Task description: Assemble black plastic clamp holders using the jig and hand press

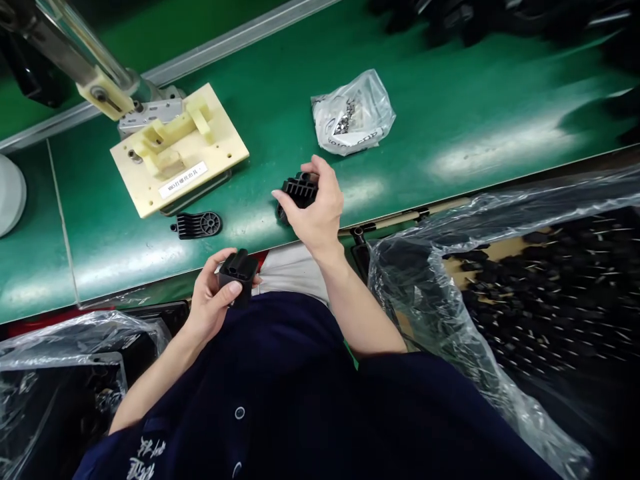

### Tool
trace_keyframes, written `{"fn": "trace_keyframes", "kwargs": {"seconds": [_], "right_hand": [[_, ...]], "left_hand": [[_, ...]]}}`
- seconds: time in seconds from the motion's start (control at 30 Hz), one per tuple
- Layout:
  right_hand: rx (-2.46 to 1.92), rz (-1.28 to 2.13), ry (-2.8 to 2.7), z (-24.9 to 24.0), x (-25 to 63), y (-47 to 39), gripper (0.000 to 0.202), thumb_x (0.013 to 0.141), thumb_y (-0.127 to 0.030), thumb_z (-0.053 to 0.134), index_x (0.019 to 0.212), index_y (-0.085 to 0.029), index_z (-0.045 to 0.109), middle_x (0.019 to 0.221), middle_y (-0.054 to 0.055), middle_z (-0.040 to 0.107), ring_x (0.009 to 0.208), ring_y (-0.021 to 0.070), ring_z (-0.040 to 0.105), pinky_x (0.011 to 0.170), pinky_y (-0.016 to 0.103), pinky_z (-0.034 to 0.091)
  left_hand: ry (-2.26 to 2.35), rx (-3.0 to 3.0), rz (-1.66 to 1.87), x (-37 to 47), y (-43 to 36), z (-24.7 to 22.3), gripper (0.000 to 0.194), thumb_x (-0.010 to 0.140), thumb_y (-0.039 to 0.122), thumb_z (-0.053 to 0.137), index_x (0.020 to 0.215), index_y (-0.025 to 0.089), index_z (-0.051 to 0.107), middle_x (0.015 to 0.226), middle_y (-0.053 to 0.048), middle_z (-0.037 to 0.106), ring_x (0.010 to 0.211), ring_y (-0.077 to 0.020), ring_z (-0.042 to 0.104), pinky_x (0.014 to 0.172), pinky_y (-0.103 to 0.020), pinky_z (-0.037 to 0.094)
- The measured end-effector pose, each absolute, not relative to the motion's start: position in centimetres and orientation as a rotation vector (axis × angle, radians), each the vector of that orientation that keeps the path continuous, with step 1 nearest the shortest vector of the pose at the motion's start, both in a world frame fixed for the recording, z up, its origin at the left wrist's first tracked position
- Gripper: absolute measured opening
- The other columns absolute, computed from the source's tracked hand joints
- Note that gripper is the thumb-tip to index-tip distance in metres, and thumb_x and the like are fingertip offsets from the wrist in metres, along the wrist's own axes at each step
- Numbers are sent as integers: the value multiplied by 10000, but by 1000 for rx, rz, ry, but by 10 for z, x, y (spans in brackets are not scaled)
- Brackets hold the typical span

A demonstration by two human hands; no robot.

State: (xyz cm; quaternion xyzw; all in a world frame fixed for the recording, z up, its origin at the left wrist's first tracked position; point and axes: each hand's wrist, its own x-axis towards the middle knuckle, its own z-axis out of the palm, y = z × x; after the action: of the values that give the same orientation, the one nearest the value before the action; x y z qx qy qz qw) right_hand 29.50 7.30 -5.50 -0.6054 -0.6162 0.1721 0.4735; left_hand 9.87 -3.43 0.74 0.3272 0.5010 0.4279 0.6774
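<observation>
My left hand (213, 297) is closed around a black box-shaped plastic part (240, 283), held just off the bench's front edge with its ridged, hollow side facing up. Over the green bench, my right hand (320, 207) grips a black ribbed plastic part (300, 191) between thumb and fingers; the hand partly hides it. Another black ribbed part with a round, spoked end (199, 225) lies on the bench, left of both hands. Behind it stands a cream fixture plate (225, 143) with raised blocks and a white label. A clear plastic bag (367, 117) of small metal screws sits beyond my right hand.
An arm-like metal tool stand (95, 73) rises behind the fixture. Plastic-lined bins of black parts flank me, one at right (450, 293) and one at left (85, 357). Dark parts (480, 20) are heaped at the back right. A white round object (10, 197) is at far left.
</observation>
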Motion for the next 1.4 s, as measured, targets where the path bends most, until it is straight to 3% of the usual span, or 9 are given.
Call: {"fn": "trace_keyframes", "kwargs": {"seconds": [0.17,0.33,0.5,0.67,0.77,0.93,1.03,1.17,1.4], "right_hand": [[-1657,297,-1461,-56,292,61,665,930,-628,404,1375,-135,418,1337,181,504,1284,298,481,1088,523,400],[-1770,187,-1613,-55,287,62,903,838,-705,482,1455,-73,298,1444,256,385,1343,377,404,1049,530,413],[-1775,88,-1606,-65,285,75,791,876,-587,464,1453,-73,295,1413,255,415,1295,374,458,1002,509,441],[-1798,96,-1511,-70,286,75,815,863,-572,501,1447,-42,296,1323,255,514,1184,365,555,954,481,477],[-1842,92,-1557,-66,292,71,810,855,-595,521,1406,-18,386,1299,268,539,1115,383,588,902,481,494],[-1849,49,-1772,-50,313,64,566,905,-526,464,1223,-77,598,1223,237,597,1056,378,592,846,482,483],[-1891,32,-1881,-40,321,64,549,900,-498,456,1201,-65,610,1090,233,644,976,384,595,781,478,480],[-1885,46,-1941,-40,318,74,650,860,-523,526,1286,-32,547,1178,252,606,1030,394,574,823,488,474],[-1700,-46,-1855,-68,320,83,657,864,-567,546,1260,-43,563,1077,208,651,991,317,614,874,443,496]], "left_hand": [[1263,902,1078,107,-15,8,633,736,382,794,1249,213,464,900,-47,700,807,-203,696,791,-340,535],[1355,1144,1140,124,25,-1,616,827,349,690,1332,169,385,927,-79,677,853,-213,670,806,-352,537],[1592,1915,978,132,51,-20,533,867,173,520,1382,130,392,1224,-196,604,1173,-316,579,1030,-516,455],[1577,2446,1007,127,34,-28,515,875,139,492,1380,143,390,1338,-216,526,1321,-311,472,1066,-505,458],[1632,2496,1181,110,21,-28,531,869,98,505,1382,179,394,1319,-197,539,1325,-294,476,1061,-513,467],[1803,2443,1362,62,10,-23,533,833,26,532,1343,162,456,1278,-201,561,1263,-292,533,1021,-516,489],[1873,2394,1490,36,11,-17,494,831,22,537,1302,168,496,1218,-171,599,1179,-258,588,957,-453,528],[1945,2274,1525,19,19,-12,377,866,70,516,1227,169,558,1104,-124,650,1072,-215,631,900,-391,542],[2001,2099,1659,-15,44,-21,262,875,144,499,1117,165,597,1018,-94,642,1006,-202,638,876,-375,544]]}}
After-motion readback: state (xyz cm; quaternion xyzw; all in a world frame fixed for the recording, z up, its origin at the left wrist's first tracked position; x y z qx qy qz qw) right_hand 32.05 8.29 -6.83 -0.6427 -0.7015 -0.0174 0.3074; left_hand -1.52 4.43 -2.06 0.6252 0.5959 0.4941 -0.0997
